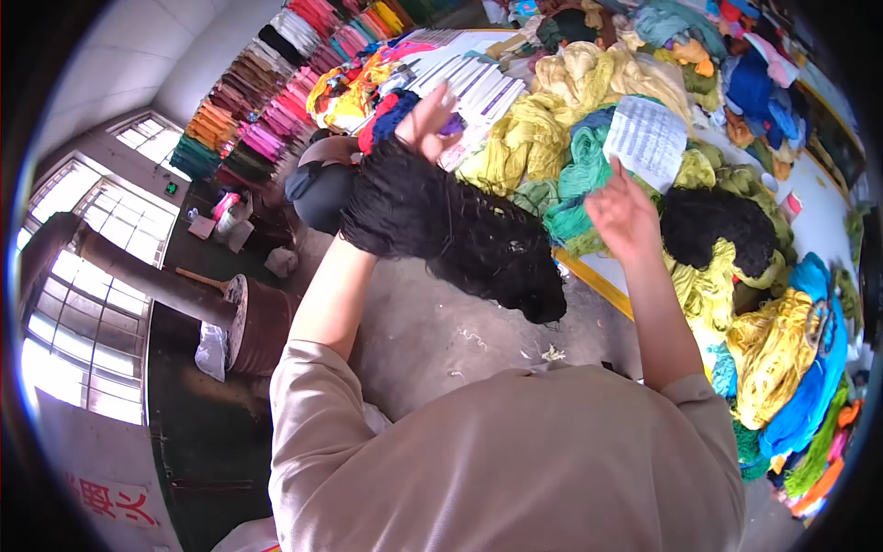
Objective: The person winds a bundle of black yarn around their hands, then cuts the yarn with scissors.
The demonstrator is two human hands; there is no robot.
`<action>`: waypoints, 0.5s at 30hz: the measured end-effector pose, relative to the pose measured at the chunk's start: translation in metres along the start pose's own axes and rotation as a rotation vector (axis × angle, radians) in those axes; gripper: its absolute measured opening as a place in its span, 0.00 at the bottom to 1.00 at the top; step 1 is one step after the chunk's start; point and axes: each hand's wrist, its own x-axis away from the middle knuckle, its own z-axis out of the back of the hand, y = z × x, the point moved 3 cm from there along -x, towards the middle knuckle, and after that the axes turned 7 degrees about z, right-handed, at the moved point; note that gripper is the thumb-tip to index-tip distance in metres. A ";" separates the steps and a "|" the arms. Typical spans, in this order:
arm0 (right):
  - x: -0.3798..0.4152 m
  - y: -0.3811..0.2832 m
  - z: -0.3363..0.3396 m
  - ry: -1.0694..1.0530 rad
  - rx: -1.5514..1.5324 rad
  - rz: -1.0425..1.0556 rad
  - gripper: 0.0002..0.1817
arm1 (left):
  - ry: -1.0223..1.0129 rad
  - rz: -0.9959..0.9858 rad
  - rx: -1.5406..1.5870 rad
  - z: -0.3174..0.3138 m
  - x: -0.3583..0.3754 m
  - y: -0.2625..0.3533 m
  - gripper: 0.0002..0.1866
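Note:
A thick skein of black yarn (460,230) hangs looped over my left wrist, its lower end dangling above the floor. My left hand (428,127) pokes out beyond the loop with fingers apart, close to dark blue yarn (391,112). Over the table edge, my right hand (625,210) holds nothing; its index finger is stretched toward a printed sheet of paper (647,140). That sheet lies on green and teal yarn (586,167). Right of this hand sits another black yarn bundle (719,230) among yellow-green skeins (706,285).
Piled yarn covers much of the table (598,281), with white stacks (474,87) farther back. Coloured skeins hang on a rack (253,101). A person in dark clothing (319,195) bends beyond my left arm. At left stands a rusty drum stove (262,322) with a pipe (152,276).

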 end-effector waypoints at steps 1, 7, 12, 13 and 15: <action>0.006 -0.007 0.032 0.098 0.077 0.035 0.17 | 0.082 -0.069 -0.117 0.001 0.001 0.008 0.34; 0.034 -0.005 0.142 0.339 1.371 0.048 0.15 | 0.253 -0.037 -1.022 0.013 -0.014 -0.002 0.35; 0.075 0.157 -0.082 -1.112 1.263 -0.244 0.15 | 0.231 0.092 -1.583 0.026 -0.039 -0.070 0.37; 0.065 0.181 -0.097 -0.972 1.442 0.010 0.12 | 0.241 0.092 -1.575 0.021 -0.037 -0.060 0.37; 0.022 0.212 -0.120 -0.546 1.641 0.397 0.03 | 0.193 0.362 -1.594 0.014 -0.028 -0.039 0.41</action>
